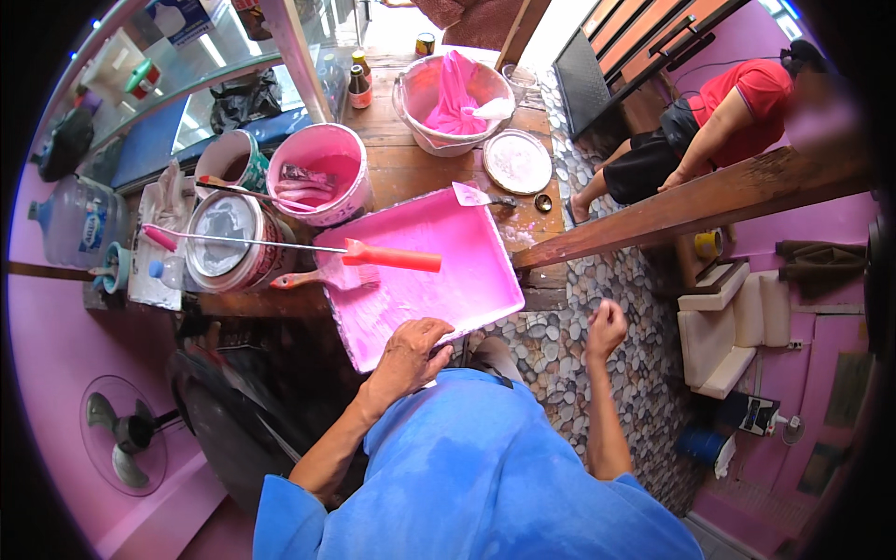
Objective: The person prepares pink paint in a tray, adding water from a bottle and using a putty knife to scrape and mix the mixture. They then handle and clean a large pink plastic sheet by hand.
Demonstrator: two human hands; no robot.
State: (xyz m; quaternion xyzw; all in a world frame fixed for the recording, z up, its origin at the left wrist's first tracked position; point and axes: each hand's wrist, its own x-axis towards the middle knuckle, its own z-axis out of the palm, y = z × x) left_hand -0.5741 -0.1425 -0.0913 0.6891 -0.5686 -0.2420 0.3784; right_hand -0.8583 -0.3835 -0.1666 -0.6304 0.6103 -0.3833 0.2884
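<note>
My left hand (403,359) is closed on the near edge of a pink-coated paint tray (448,252), thumb toward my body. A paint roller (392,256) with an orange-red end lies across the tray, its thin metal rod reaching left to a pink handle. Below it a flat paintbrush (329,277) with a wooden handle rests over the tray's left rim. On the far rim sits a pink-smeared scraper (478,196). Off to the right, my right hand (607,329) is raised over the pebble-patterned floor, fingers curled, with nothing visible in them.
Behind the tray, a pink paint bucket (322,149), a lidded can (233,238) and a basin (439,103) holding a pink bag stand on the wooden table (383,154). A round lid (518,161) lies nearby. A wooden post (672,205) slants at right; beyond it another person (737,121) bends over.
</note>
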